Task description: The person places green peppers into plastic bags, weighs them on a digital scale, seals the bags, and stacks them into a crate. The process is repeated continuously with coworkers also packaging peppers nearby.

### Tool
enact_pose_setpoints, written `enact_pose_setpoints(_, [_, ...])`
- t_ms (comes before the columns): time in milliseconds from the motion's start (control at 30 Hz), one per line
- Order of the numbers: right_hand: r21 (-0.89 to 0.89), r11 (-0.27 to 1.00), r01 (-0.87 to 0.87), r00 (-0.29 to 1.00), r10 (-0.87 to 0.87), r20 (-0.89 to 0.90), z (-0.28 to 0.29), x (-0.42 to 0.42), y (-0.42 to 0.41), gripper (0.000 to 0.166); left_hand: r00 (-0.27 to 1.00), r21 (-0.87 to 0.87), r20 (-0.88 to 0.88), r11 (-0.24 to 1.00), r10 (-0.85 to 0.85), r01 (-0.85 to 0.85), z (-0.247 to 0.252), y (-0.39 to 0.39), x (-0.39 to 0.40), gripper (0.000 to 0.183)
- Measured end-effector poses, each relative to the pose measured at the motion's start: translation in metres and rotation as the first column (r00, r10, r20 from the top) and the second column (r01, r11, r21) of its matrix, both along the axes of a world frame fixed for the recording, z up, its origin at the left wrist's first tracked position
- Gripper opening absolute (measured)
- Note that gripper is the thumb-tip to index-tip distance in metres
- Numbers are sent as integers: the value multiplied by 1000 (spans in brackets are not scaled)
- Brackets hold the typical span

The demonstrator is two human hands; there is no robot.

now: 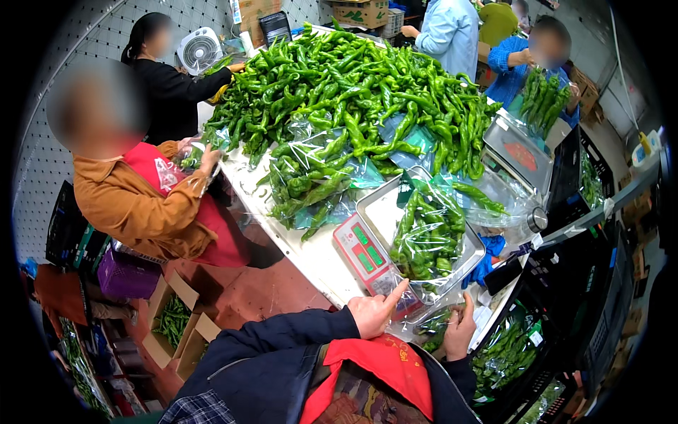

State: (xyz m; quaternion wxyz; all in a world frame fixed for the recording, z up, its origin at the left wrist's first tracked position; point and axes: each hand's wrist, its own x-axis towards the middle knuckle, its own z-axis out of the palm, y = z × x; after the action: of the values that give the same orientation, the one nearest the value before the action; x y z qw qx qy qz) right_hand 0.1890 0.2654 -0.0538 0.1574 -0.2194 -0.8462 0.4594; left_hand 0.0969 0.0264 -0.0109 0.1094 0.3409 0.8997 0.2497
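My left hand [373,314] points its index finger at the lower edge of a clear plastic bag of green peppers [431,233]; its other fingers curl under, and whether they hold film is unclear. That bag lies on the metal pan [378,204] of a digital scale [365,254] with lit green displays. Close to my body, my right hand [460,329] grips a second clear bag with green peppers [435,327], its index finger raised. Part of this bag is hidden by the hand and glare.
A large heap of long green peppers [344,90] covers the white table [312,259]. More filled bags [312,180] lie left of the scale. Another scale [519,148], blue gloves [484,257] and black crates [582,275] are at right. Co-workers [143,206] stand around the table.
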Motion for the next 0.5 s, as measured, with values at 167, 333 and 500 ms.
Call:
enact_pose_setpoints(167, [-175,982,-71,994,55,-93,10,-17,11,48,973,410,226,903,38,-130,-2,-2,-23,67])
enact_pose_setpoints(333, [-369,910,-191,977,139,-163,130,-84,9,35,902,609,429,751,-41,-256,71,4,-91,45])
enact_pose_setpoints(500, [-153,962,-226,871,129,-475,251,-105,-21,26,932,869,344,416,-117,-268,213,-16,-103,35])
